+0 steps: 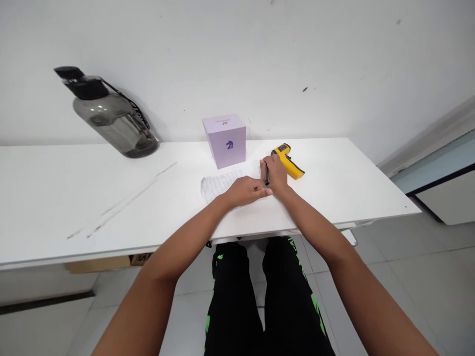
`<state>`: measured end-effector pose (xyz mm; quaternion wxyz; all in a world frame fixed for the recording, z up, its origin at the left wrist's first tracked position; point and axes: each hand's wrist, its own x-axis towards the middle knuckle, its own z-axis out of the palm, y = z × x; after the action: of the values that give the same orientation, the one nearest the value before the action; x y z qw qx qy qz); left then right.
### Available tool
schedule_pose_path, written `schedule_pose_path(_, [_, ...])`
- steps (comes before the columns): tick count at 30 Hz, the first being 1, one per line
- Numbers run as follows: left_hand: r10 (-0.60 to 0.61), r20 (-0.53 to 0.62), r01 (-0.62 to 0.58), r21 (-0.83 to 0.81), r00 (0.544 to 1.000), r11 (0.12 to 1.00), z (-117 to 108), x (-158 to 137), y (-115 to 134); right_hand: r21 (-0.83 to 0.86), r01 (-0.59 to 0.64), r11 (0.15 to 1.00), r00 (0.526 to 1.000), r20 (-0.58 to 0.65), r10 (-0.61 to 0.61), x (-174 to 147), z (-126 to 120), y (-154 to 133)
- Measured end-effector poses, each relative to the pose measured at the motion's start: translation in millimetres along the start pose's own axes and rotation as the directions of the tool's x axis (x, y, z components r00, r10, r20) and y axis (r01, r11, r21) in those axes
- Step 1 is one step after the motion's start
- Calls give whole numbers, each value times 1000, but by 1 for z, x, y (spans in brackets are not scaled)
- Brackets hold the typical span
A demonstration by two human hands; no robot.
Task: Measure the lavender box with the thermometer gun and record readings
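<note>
A black pen stands nearly upright in my right hand, whose fingers are closed round it. My left hand is beside the pen's lower end, with its thumb stretched toward it and its fingers curled. Whatever lies inside those curled fingers is hidden. Partly beneath my left hand and forearm is a creased sheet of paper covered in handwriting. Just beyond my right hand, a yellow and black infrared thermometer lies on its side.
A lilac box with a dark horse-head emblem stands behind the paper. Near the wall at left is a large grey, see-through water bottle with a black lid. The white tabletop has dark scratches; its right end slants toward the floor.
</note>
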<state>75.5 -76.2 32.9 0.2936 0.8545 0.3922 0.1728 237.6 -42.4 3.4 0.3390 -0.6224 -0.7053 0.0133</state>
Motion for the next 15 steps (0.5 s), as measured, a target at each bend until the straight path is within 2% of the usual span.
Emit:
schedule_pose_path(9, [-15, 39, 23, -211, 999, 977, -1, 1, -6, -18, 100, 995, 995, -12, -100, 1, 5, -1])
schedule_pose_path(15, [-90, -20, 83, -221, 996, 972, -2, -1, 0, 39, 14, 999, 1000, -12, -14, 6, 10, 9])
